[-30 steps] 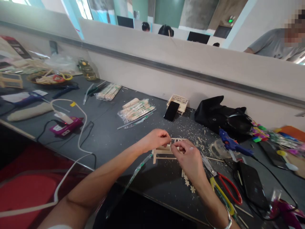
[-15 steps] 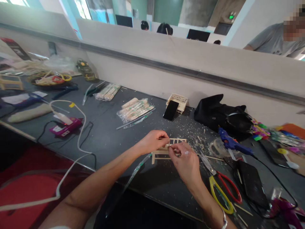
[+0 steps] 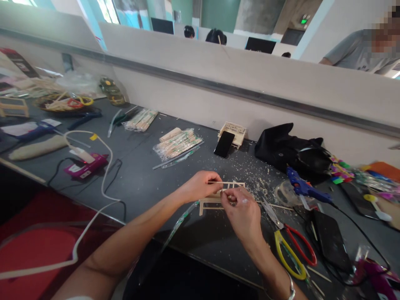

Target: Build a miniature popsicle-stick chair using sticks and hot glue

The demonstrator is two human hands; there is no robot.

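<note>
A small frame of thin wooden sticks [image 3: 215, 197] stands on the dark grey table [image 3: 146, 175], with wood shavings scattered around it. My left hand [image 3: 200, 185] pinches its left upper side and holds a thin stick that runs to the right across the frame's top. My right hand [image 3: 243, 212] pinches the frame from the right, fingertips close to the left hand's. A bracelet shows on my right wrist.
Red-and-yellow scissors [image 3: 292, 250], a blue glue gun [image 3: 303, 188] and a black phone [image 3: 331, 241] lie to the right. A black bag [image 3: 287, 150], a phone [image 3: 224, 144] leaning on a stick model [image 3: 235, 131], packs of sticks [image 3: 176, 143] and a pink device [image 3: 86, 166] sit behind. A person sits beyond the partition.
My right hand has slid a little left and nearer me along the frame. The view has shifted slightly; the left hand keeps its grip.
</note>
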